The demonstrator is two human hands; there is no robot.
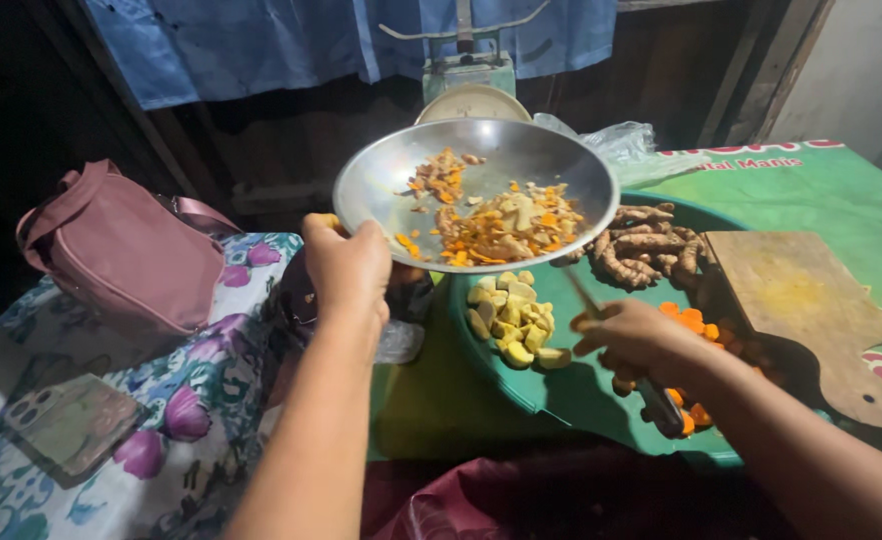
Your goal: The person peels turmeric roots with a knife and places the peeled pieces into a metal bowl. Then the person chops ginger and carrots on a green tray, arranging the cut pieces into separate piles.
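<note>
My left hand [349, 268] grips the near rim of a round metal bowl [381, 175] and holds it tilted up above the table. Chopped orange and pale yellow root pieces [496, 228] cling to the bowl's inside. My right hand [633, 340] is closed on a knife [661, 405] with a dark handle, its thin blade pointing up toward the bowl. Below, a green tray [571, 400] carries a heap of pale sliced pieces [511, 322], whole turmeric roots [646, 245] and orange slices [689, 322].
A wooden cutting board [811, 310] rests on the tray's right side. A pink handbag [121, 250] and a phone [69, 422] lie on the flowered cloth at left. A weighing scale [469, 75] and a plastic bag [626, 143] stand behind the bowl.
</note>
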